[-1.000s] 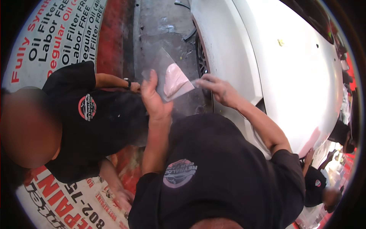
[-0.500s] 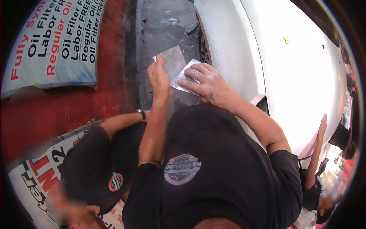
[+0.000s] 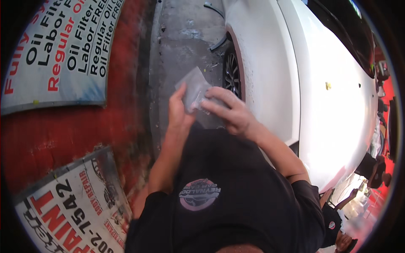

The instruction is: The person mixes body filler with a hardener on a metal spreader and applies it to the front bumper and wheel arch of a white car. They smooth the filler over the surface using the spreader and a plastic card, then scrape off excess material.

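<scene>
A thin, pale grey square sheet (image 3: pixel 195 80) is gripped at its edge by my left hand (image 3: pixel 179 107), thumb lying along its near side. My right hand (image 3: pixel 232 109) reaches over from the right with curled fingers, on a crinkled, shiny silvery sheet (image 3: pixel 196 103) that overlaps the grey one. The two pieces are close against each other in front of my chest, so their border is hard to make out. Blur and the fingers hide part of the silvery piece. Pale dust covers the right fingers.
A white car (image 3: pixel 270 71) stands close on my right, its wheel (image 3: pixel 231 71) ahead. A red wall (image 3: pixel 126 84) with a sign (image 3: pixel 63 55) runs along my left; another sign (image 3: pixel 71 211) leans lower down. Curved trim strips (image 3: pixel 218 42) lie on the floor. Another person (image 3: pixel 333 219) is at far right.
Both hands have come closer together and nearer my chest, bringing the two sheets into overlap. The co-worker at my left has left view. More of the car's wheel shows.
</scene>
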A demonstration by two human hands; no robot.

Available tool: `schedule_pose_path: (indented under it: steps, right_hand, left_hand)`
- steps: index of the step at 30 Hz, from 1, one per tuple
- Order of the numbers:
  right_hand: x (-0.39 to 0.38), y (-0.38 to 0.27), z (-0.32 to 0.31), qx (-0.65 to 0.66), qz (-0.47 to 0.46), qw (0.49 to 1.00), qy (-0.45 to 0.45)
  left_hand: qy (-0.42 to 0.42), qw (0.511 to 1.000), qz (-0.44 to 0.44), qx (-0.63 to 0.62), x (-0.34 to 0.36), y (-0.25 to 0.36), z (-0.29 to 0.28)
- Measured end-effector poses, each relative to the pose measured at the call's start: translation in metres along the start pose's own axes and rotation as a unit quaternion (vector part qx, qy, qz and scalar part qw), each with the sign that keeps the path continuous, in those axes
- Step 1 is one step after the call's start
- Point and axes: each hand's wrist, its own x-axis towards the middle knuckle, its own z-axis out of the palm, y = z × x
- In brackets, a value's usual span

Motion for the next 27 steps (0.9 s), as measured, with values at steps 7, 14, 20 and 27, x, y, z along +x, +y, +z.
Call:
schedule_pose_path:
  steps: [7,14,20,27]
  right_hand:
    - [0.059,0.085,0.049,-0.107,0.122,0.980,-0.118]
    - [0.219,0.103,0.084,-0.172,0.121,0.977,-0.003]
    - [0.279,0.116,0.139,-0.197,0.069,0.977,-0.042]
    - [0.291,0.164,0.134,-0.146,0.115,0.982,-0.038]
  left_hand:
    - [0.009,0.998,0.051,-0.023,0.059,0.087,-0.011]
    - [-0.078,0.959,0.130,0.238,0.146,0.201,-0.030]
    - [0.010,0.952,0.158,0.262,0.212,0.238,-0.022]
    - [0.066,0.897,0.234,0.371,0.276,0.279,-0.026]
